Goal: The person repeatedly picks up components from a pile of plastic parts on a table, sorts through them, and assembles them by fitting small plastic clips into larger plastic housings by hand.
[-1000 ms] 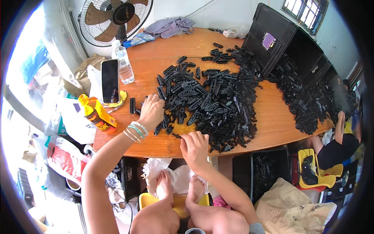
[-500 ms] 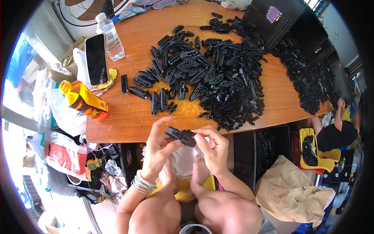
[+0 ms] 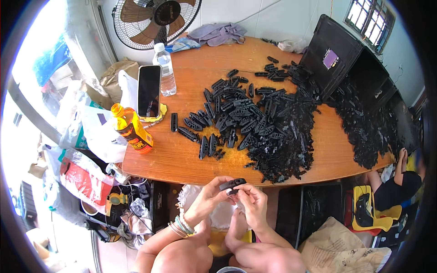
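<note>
Both hands meet just below the near edge of the wooden table (image 3: 182,159), above my lap. My left hand (image 3: 207,198), with bracelets at the wrist, pinches one end of a small black plastic part (image 3: 232,184). My right hand (image 3: 251,202) grips the same part from the other side, fingers curled under it. A large heap of black plastic parts (image 3: 268,132) like it covers the middle and right of the table, with a few loose ones (image 3: 189,132) spread toward the left.
A phone (image 3: 149,90) leans beside a clear water bottle (image 3: 165,70) at the table's left. An orange bottle (image 3: 131,129) stands near the left edge. Black crates (image 3: 346,63) sit at the far right, a fan (image 3: 154,20) behind. Another person (image 3: 400,182) sits at right.
A second ago both hands were on the table at the heap. They drew back to my lap holding a black part, and now hold it slightly higher and closer together.
</note>
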